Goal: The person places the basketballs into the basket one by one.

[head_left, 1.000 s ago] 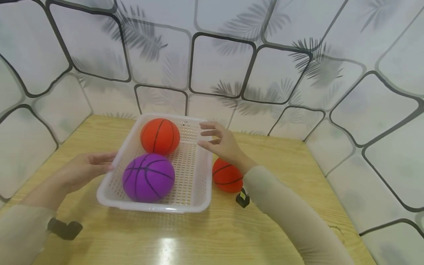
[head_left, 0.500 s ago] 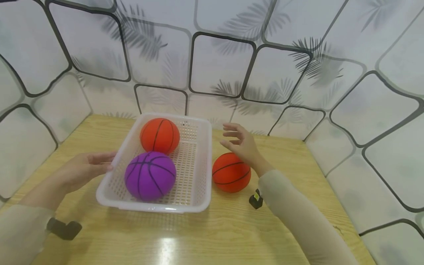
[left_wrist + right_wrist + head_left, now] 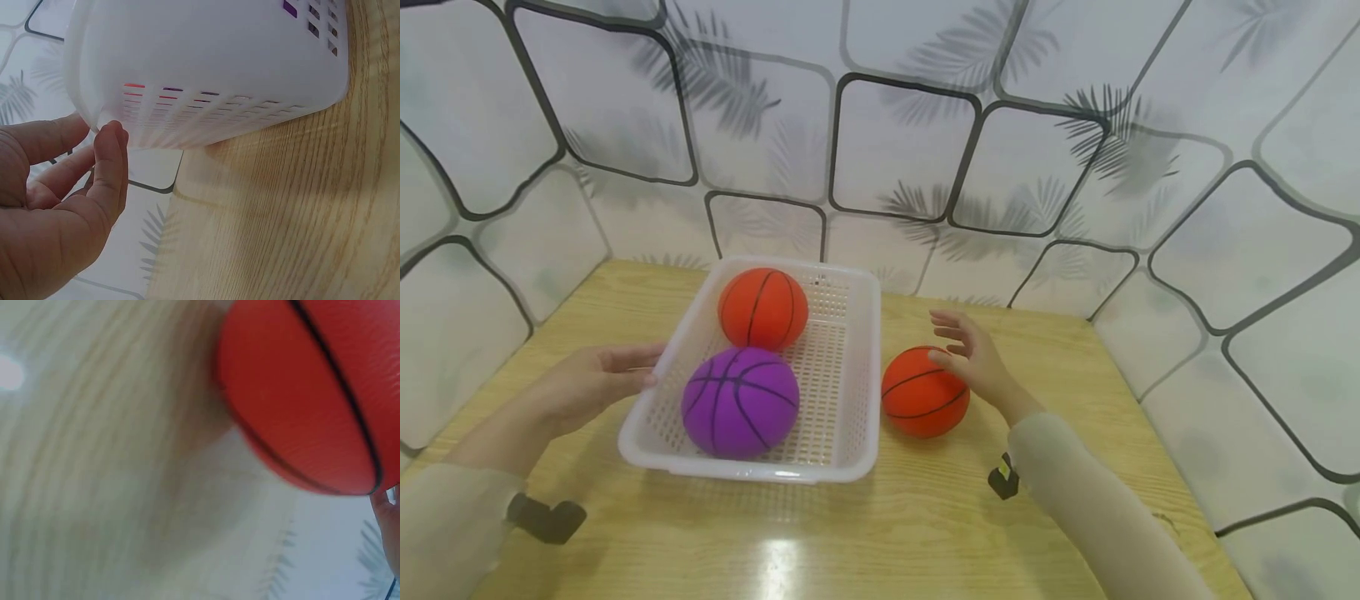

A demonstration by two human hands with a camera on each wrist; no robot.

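Note:
A white plastic basket (image 3: 862,375) with slotted walls stands on the table, holding an orange-red toy basketball (image 3: 763,310) at the back and a purple one (image 3: 741,403) in front. My left hand (image 3: 583,387) pinches the basket's left rim, thumb on one side and fingers on the other in the left wrist view. Just right of the basket sits a second orange-red basketball (image 3: 925,393). My right hand (image 3: 973,362) is at this ball's upper right side, fingers spread and loosely bent, thumb overlapping its top. The right wrist view shows mostly this ball (image 3: 312,394), with fingers (image 3: 389,525) at its edge.
The wooden table (image 3: 880,542) runs up to patterned walls (image 3: 895,150) at the back and both sides. Small black devices (image 3: 546,518) are worn at both wrists.
My right hand has moved right from over the basket's edge, then down to the ball outside it. The purple ball has shifted slightly in the basket. My left hand has stayed at the rim.

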